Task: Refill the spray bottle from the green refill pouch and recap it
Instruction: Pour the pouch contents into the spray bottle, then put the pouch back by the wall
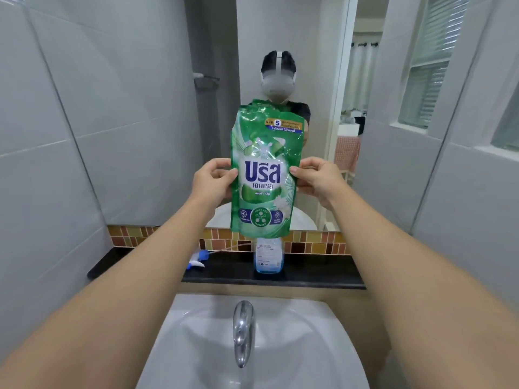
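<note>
We are seeing the green refill pouch point(262, 175) hanging upright in the air, printed face toward us. Directly below it, the clear spray bottle point(268, 256) is standing uncapped on the black ledge, its blue-and-white trigger head point(198, 259) lying to its left.

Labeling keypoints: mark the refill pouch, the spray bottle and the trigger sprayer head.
refill pouch point(262, 175): head view, middle of front label.
spray bottle point(268, 258): head view, clear body below the pouch.
trigger sprayer head point(198, 259): head view, blue-and-white body lying on ledge.

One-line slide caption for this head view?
Both hands, left and right, hold the green refill pouch upright above the uncapped spray bottle; trigger cap lies beside.
</note>
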